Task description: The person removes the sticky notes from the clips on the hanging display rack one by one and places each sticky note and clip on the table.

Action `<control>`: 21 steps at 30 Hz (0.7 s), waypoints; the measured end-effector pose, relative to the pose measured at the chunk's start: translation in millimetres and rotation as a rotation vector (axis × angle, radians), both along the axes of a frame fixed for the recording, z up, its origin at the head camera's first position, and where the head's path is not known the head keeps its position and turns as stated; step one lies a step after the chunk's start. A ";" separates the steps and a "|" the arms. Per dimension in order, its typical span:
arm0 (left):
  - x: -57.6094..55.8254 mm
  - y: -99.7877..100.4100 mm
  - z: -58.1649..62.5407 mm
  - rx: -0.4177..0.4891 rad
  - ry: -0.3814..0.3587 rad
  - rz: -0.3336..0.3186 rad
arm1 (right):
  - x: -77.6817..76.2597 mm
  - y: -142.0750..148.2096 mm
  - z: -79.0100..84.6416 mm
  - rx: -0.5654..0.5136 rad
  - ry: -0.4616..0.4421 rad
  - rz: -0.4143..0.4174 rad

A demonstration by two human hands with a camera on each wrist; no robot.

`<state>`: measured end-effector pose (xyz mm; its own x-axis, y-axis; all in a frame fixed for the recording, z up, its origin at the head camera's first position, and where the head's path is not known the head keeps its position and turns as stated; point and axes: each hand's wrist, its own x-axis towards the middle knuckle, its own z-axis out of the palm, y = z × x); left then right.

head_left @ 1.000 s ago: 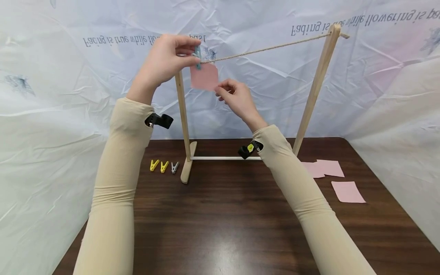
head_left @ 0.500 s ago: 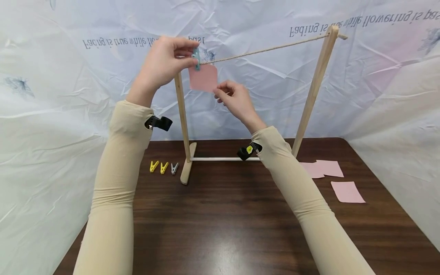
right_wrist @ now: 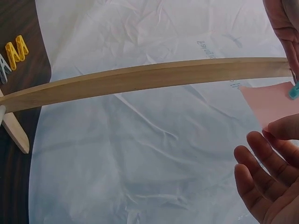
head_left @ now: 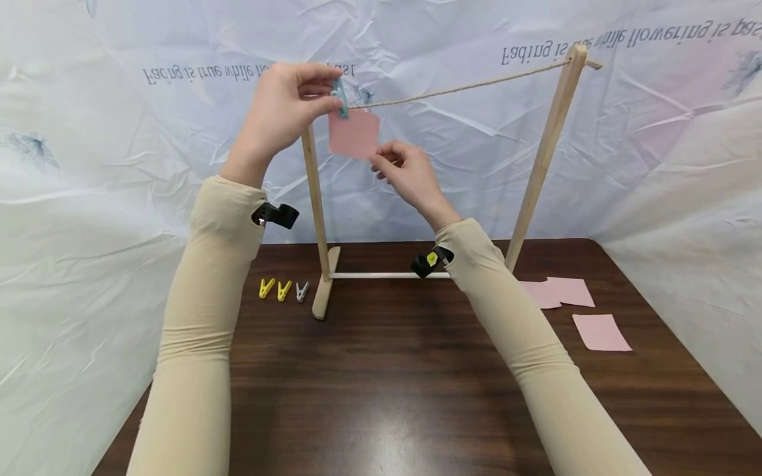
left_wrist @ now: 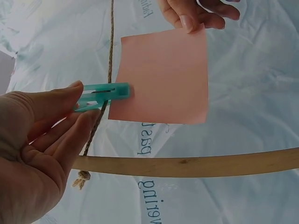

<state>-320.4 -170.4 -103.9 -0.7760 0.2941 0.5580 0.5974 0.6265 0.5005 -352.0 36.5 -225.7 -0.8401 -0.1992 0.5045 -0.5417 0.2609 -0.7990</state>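
Observation:
My left hand (head_left: 282,109) pinches a teal clothespin (left_wrist: 105,95) between thumb and fingers at the left end of the twine (head_left: 464,86). In the left wrist view the clothespin lies across the twine, its tip over the edge of a pink paper square (left_wrist: 163,77). The paper hangs just below the twine in the head view. My right hand (head_left: 411,175) pinches the paper's lower right corner between thumb and forefinger, the other fingers loosely bent. In the right wrist view the paper (right_wrist: 273,105) is partly cut off by the frame edge.
Two wooden posts (head_left: 546,155) hold up the twine, joined low down by a white rod (head_left: 375,275). On the brown table (head_left: 381,370), two yellow clothespins (head_left: 266,288) and a grey clothespin (head_left: 302,291) lie left; several pink paper squares (head_left: 601,332) lie right. White sheeting (head_left: 417,198) hangs behind.
The clothespin has tilted slightly, its top leaning further left, and the paper has shifted a touch to the right. Both hands keep nearly the same place and hold.

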 end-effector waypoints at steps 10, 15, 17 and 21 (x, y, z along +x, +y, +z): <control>-2.0 4.1 -0.8 0.131 0.125 -0.023 | 1.0 0.8 -1.8 0.005 -0.007 0.006; -3.0 5.3 0.4 0.237 0.143 -0.035 | -0.1 1.9 -5.3 0.004 -0.009 0.008; -3.0 5.3 0.4 0.257 0.173 -0.038 | -0.3 2.5 -7.3 -0.001 -0.013 0.009; -2.3 5.8 0.6 0.303 0.240 -0.036 | -1.2 4.0 -11.2 -0.005 -0.019 0.012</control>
<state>-322.6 -164.6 -103.3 -0.6047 0.1130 0.7884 0.7391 0.4483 0.5027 -353.2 40.5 -236.9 -0.8473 -0.2065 0.4894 -0.5293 0.2509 -0.8105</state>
